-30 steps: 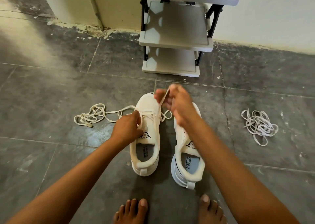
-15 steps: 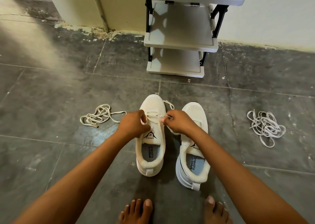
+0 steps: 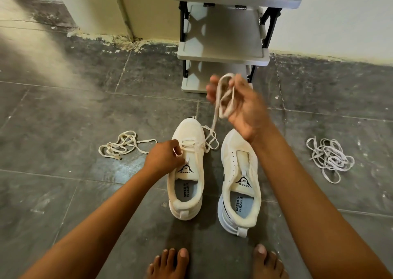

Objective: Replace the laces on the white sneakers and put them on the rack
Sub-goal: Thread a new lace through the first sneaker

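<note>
The right hand (image 3: 238, 106) gripped a lace (image 3: 225, 100) raised above the floor, drawing it out of the left sneaker (image 3: 188, 172). The left hand (image 3: 164, 158) pinched the eyelet area, likely to steady it. The right sneaker (image 3: 240, 183) stood unlaced beside it, near the rack (image 3: 223, 53).

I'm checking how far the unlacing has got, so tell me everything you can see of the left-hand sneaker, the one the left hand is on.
The left sneaker is cream-white knit with a white sole, upright on the grey floor, toe toward the rack. Its tongue bears a black logo and SPEED; the insole reads SPEED FLEXIBLE. Only the eyelets nearest the toe look laced. The left hand pinches at the lacing, and the right hand holds the flat off-white lace raised, loops blurred. It stands beside the other sneaker.
</note>
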Tool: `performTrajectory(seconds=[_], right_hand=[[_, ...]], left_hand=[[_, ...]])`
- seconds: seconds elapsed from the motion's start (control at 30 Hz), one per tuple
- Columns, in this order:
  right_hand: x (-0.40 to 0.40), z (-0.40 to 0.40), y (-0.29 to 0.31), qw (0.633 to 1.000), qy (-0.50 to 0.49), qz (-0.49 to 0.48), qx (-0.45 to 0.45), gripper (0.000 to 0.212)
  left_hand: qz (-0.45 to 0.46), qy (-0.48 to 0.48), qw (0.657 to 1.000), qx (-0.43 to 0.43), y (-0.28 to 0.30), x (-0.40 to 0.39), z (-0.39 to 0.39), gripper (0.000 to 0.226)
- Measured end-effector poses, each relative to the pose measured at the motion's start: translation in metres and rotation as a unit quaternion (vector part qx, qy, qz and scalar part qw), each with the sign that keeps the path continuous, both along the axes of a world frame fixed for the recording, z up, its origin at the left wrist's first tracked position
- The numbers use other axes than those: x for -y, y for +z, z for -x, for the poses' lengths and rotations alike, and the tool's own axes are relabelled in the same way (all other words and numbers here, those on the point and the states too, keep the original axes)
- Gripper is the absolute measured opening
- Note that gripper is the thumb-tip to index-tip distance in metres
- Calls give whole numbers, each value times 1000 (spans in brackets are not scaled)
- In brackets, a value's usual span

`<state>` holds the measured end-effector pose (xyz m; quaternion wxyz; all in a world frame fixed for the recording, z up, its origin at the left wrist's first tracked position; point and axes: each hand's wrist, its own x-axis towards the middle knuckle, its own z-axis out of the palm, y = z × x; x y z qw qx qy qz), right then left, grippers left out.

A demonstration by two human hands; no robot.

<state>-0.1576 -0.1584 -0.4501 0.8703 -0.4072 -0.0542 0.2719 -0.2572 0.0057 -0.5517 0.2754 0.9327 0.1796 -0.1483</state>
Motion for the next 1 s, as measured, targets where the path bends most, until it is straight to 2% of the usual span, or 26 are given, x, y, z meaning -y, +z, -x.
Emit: performTrajectory(seconds=[0.1,0.13,0.17,0.23,0.33,0.4,0.47,0.57,0.63,0.7,0.73,0.8,0.83,0.87,0.93,1.0], right_hand=[[4,11,-22,972,51,223,-50,31],[6,13,-26,960,68,265,-63,32],[8,13,-26,957,72,268,-85,32],[13,8,-9,977,32,165,-129,32],[16,-5,35,994,-32,-36,-97,32],[11,-5,46,993,-35,-81,-81,31],[6,-2,38,996,-18,-45,-75,32],[9,-1,15,989,10,141,-52,34],[12,-1,-2,950,37,311,-8,35],[11,3,-22,878,99,465,57,33],[9,5,-34,823,145,540,104,30],[6,4,-60,678,222,671,201,27],[3,2,-71,619,233,713,235,25],[1,-2,-81,585,224,737,253,21],[-3,-11,-96,569,181,753,278,10],[-6,-24,-109,559,153,759,296,23]], left_hand=[[19,5,1000,-9,2,-4,-2,13],[15,5,1000,-6,2,-4,-3,11],[6,3,1000,-1,2,-3,-3,8],[-19,-7,1000,7,1,-1,-3,4],[-44,-19,999,3,1,4,-3,4],[-51,-25,998,-2,0,6,-4,3],[-52,-25,998,-1,0,7,-4,6],[-55,-31,998,-2,2,9,-4,7],[-50,-26,998,-8,5,7,-6,6],[-39,-17,999,-12,9,3,-7,15],[-37,-13,999,-12,11,1,-7,15],[-49,-20,998,-16,14,-1,-7,11],[-55,-29,998,-21,14,0,-8,10],[-53,-38,997,-29,15,0,-9,11],[-16,-40,997,-57,18,0,-13,15],[29,-24,997,-69,21,-2,-16,21]])
